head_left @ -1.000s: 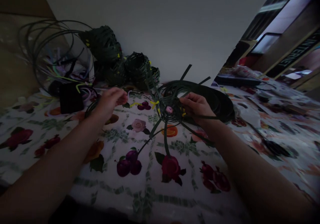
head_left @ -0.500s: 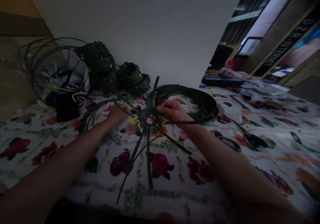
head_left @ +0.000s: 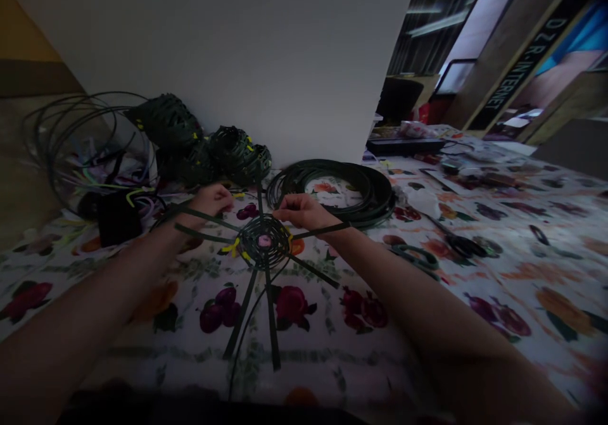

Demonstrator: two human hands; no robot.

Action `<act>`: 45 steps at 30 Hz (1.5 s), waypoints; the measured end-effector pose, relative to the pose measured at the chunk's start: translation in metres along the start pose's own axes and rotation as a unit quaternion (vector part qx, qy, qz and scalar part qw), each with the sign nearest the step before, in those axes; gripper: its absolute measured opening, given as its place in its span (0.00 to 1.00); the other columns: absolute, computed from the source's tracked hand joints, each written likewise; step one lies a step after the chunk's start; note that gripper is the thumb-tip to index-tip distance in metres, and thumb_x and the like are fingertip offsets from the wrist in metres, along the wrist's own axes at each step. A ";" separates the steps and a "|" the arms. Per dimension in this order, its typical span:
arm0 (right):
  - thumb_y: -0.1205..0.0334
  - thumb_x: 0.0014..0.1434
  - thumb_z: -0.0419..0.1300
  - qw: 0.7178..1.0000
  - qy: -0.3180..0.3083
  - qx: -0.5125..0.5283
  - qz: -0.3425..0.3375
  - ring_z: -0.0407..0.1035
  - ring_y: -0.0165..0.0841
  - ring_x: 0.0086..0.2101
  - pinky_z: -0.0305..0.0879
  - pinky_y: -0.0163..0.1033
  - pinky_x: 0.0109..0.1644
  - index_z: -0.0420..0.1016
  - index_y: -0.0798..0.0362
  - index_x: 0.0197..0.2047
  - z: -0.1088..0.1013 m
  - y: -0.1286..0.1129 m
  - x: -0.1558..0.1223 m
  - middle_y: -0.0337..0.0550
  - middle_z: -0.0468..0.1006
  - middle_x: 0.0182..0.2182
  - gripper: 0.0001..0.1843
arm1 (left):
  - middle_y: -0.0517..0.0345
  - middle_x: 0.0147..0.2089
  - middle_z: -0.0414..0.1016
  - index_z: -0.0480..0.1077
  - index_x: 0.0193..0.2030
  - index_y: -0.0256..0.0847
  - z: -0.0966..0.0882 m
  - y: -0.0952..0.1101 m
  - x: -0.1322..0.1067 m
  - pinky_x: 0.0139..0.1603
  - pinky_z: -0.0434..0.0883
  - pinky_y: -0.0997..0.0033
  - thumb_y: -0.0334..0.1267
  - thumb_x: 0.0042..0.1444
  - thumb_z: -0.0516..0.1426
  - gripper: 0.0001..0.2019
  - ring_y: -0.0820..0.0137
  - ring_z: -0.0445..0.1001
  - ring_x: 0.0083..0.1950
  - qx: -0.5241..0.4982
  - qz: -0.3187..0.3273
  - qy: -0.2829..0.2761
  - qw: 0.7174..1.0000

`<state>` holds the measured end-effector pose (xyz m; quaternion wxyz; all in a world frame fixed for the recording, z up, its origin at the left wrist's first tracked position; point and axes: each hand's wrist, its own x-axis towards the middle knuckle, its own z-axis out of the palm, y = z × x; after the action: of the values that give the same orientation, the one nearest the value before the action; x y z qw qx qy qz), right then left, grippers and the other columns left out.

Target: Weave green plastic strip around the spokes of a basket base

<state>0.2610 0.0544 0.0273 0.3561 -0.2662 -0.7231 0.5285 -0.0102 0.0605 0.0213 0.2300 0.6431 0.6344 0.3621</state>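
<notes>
A round woven base (head_left: pixel 256 232) of dark green strips lies on the table, with a pink centre and flat spokes fanning outward. Yellow ties (head_left: pixel 231 247) mark its left side. At its upper right edge is my right hand (head_left: pixel 304 213), thumb and fingers pinched on the weave. Up and to the left of the base, my left hand (head_left: pixel 213 198) is closed with curled fingers; what lies inside them is hidden. A thin dark strand (head_left: pixel 244 333) trails from the base toward the near table edge.
Behind my right hand lies a big coil of dark strip (head_left: pixel 375 190). Dark woven baskets (head_left: pixel 166 121) stand at the back left, beside a black box (head_left: pixel 118 219) and loose cords. Scissors (head_left: pixel 463 244) lie to the right on the flowered tablecloth (head_left: pixel 327 361).
The view has swung right, so things sit farther left. My left hand has lifted away from the base's left spokes. My right hand remains at its upper right edge.
</notes>
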 end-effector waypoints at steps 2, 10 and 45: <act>0.53 0.50 0.66 1.000 -0.009 -0.010 -0.004 0.49 0.23 0.20 0.45 0.32 0.24 0.67 0.54 0.24 0.000 0.002 0.000 0.30 0.58 0.16 0.16 | 0.55 0.31 0.77 0.67 0.36 0.39 -0.017 0.018 -0.006 0.38 0.73 0.67 0.48 0.48 0.62 0.16 0.67 0.77 0.33 -0.077 -0.006 -0.004 0.997; 0.52 0.51 0.65 0.994 -0.009 -0.097 -0.041 0.55 0.26 0.24 0.52 0.34 0.30 0.68 0.56 0.23 -0.001 0.016 0.008 0.34 0.64 0.20 0.17 | 0.64 0.28 0.77 0.71 0.39 0.30 -0.085 0.087 -0.050 0.41 0.72 0.74 0.29 0.52 0.62 0.08 0.76 0.77 0.32 -0.171 0.028 0.106 0.979; 0.60 0.47 0.58 0.992 0.058 -0.116 -0.007 0.54 0.24 0.22 0.47 0.32 0.26 0.67 0.56 0.22 0.010 0.046 0.016 0.33 0.63 0.18 0.09 | 0.52 0.33 0.78 0.70 0.39 0.40 0.037 0.107 -0.091 0.29 0.60 0.66 0.37 0.65 0.48 0.10 0.60 0.77 0.34 0.497 0.226 -0.018 0.838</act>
<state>0.2439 0.0743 -0.0149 0.3676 -0.3306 -0.7597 0.4225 0.0939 -0.0326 0.0632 -0.1970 0.8031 0.5616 0.0282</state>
